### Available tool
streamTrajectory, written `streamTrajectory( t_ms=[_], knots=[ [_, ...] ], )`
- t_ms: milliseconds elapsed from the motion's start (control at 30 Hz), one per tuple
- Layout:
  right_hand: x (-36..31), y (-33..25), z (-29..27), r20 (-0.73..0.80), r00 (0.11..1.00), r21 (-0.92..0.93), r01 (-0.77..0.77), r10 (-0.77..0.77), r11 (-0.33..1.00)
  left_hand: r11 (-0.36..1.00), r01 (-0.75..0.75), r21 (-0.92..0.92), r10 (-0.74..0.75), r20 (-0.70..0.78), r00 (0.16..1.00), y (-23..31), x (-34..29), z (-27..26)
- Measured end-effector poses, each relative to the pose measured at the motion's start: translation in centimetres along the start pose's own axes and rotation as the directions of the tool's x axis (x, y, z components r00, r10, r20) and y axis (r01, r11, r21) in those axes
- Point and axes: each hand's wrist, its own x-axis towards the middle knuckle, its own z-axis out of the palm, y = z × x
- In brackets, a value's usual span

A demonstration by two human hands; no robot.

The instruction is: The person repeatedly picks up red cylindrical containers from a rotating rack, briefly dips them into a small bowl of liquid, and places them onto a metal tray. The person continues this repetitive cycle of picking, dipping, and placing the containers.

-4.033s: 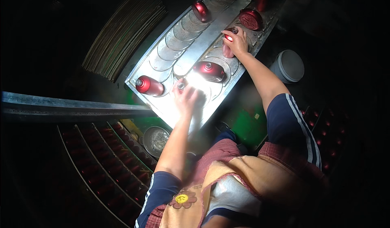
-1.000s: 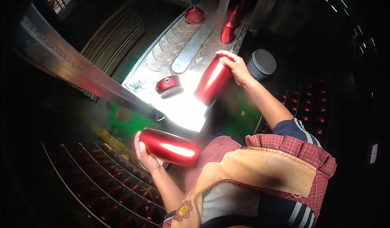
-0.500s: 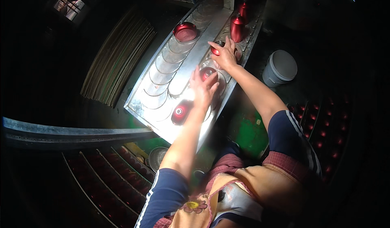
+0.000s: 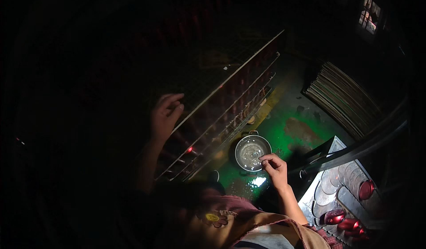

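Note:
My left hand (image 4: 166, 116) is raised in dim light over the edge of a dark rack (image 4: 239, 69). Its fingers are loosely bent and apart, with nothing seen in them. In brighter light, my right hand (image 4: 276, 169) hovers in front of a round metal pot (image 4: 252, 153), which stands on the floor and holds what looks like liquid. The right fingers are half curled, thumb a little apart, and no object shows between them. Several shiny red bottles (image 4: 349, 224) are on the metal table (image 4: 326, 191) at the lower right; a red round piece (image 4: 366, 189) lies farther along it.
A stack of thin flat boards (image 4: 341, 94) stands at the right. A dark curved bar (image 4: 355, 153) crosses above the table's corner. Under the pot the floor is green and wet-looking (image 4: 284, 136). Most of the left side is too dark to make out.
My view has swung left from the metal table to the rack. Both hands have come away from the red bottles; the left is now by the rack, the right in front of the pot.

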Motion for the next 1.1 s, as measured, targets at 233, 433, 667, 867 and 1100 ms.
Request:
streamTrajectory(
  t_ms=[233,433,667,867,1100],
  knots=[
    [37.4,-9.5,17.0,0.279,0.682,-0.623,0.664,-0.676,0.412,0.827,-0.106,0.552,0.247,-0.188,0.951,-16.7,22.5,-18.5],
    [61.6,-12.9,32.1,0.247,0.912,-0.963,0.27,-0.326,0.026,0.554,-0.093,0.827,0.177,-0.008,0.984,-26.7,37.8,-15.0],
    [64.2,-8.6,33.9,0.097,0.895,-0.882,0.28,-0.436,0.379,0.748,0.152,0.646,0.002,-0.231,0.973,-29.2,36.9,-12.9],
    [56.9,-7.4,26.9,0.067,0.772,-0.727,0.472,-0.632,0.499,0.776,-0.063,0.628,0.294,-0.271,0.917,-25.6,32.4,-12.0],
    [38.7,-6.0,10.2,-0.273,0.846,-0.094,0.45,-0.458,0.888,0.926,-0.242,0.288,0.282,-0.104,0.954,-12.7,21.2,-9.9]
  ],
)
